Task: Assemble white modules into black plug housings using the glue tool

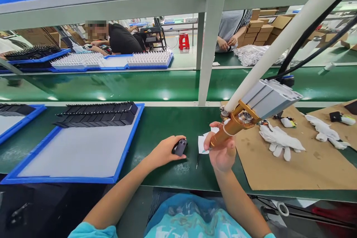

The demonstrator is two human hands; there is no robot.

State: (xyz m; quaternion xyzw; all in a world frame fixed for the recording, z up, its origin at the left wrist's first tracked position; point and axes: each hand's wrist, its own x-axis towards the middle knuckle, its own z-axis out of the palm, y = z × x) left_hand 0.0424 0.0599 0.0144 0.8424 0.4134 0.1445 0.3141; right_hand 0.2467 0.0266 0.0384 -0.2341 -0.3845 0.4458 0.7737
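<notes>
My left hand (164,150) is closed around a small black plastic housing (180,147), just above the green worktop. The housing's end, with small holes, faces up toward me. To its right, my right hand (222,154) grips a gold cylindrical power tool (227,131), which looks like a power screwdriver. A silver block (270,98) is fixed at its upper end, joined to a white pole (259,52) with black cables. The tool is tilted, its lower end toward the left hand but apart from the housing. Behind the right hand lies a white paper (203,144), partly hidden.
At left, a blue-rimmed tray (125,152) holds rows of black housings (97,114). White gloves (281,141) lie on cardboard (262,174) at right. A thin dark tool (198,161) lies between my hands. A metal post (210,44) rises ahead; co-workers sit beyond the green conveyor (139,83).
</notes>
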